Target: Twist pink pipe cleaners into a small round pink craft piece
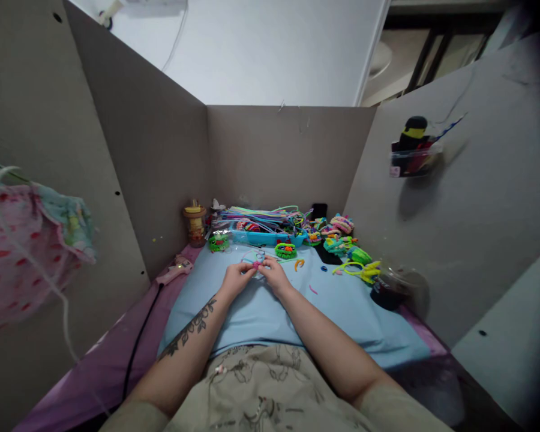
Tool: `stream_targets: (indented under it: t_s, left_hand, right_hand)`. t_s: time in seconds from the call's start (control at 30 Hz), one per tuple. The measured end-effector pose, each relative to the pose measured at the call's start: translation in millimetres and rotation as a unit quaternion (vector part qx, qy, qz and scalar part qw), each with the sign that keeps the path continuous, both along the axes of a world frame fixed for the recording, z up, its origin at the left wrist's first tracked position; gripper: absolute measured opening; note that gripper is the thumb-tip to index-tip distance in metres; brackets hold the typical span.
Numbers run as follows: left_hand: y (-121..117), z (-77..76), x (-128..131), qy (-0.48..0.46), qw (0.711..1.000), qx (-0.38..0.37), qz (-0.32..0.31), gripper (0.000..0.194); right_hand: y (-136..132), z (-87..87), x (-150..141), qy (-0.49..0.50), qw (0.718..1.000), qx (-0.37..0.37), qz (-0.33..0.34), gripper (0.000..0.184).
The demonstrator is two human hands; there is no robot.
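My left hand (238, 278) and my right hand (273, 274) meet over the blue cloth. Both are closed, fingertips pinching a small pink pipe-cleaner piece (257, 264) between them. Light blue strands stick out just beyond the fingers; whether they join the pink piece I cannot tell. A bright green pipe-cleaner ring shape (285, 251) with orange in it lies just past my right hand. To its right are a bent orange pipe-cleaner piece (299, 264) and a short pink scrap (313, 289).
A blue tray (270, 239) heaped with pipe cleaners stands at the back. Finished colourful pieces (339, 243) crowd the right, near a dark round container (389, 291). At left lie a pink glue gun (175, 271) with a black cord and a brown jar (195, 225). Grey panels enclose three sides.
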State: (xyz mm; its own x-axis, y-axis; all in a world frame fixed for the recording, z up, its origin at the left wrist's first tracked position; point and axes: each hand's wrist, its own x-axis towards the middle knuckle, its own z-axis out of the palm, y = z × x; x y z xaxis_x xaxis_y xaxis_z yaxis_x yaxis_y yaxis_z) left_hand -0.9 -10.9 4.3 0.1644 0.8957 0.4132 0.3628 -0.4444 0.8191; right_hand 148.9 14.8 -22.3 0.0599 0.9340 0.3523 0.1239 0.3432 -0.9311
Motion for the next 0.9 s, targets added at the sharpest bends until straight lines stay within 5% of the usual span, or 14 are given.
stream_targets:
  t_s: [0.2,0.47,0.67,0.9]
  left_hand:
    - [5.1,-4.5,-0.9,-0.018,1.000,0.008,-0.017,0.028]
    - [18.3,-13.9,-6.6,-0.019,0.997,0.033,0.062,0.026]
    - [18.5,-13.9,-6.5,0.003,0.995,0.081,0.061,0.019]
    - [9.3,-5.9,-7.5,-0.047,0.979,0.109,0.164,0.018]
  right_hand:
    - [-0.8,2.8,1.9,-0.021,0.999,0.025,-0.013,0.016]
    - [-11.3,11.9,2.4,-0.048,0.990,0.073,-0.106,0.018]
    - [-3.4,2.0,2.2,-0.075,0.994,0.059,-0.050,0.018]
    - [-3.2,5.8,4.3,-0.025,0.998,0.044,-0.048,0.021]
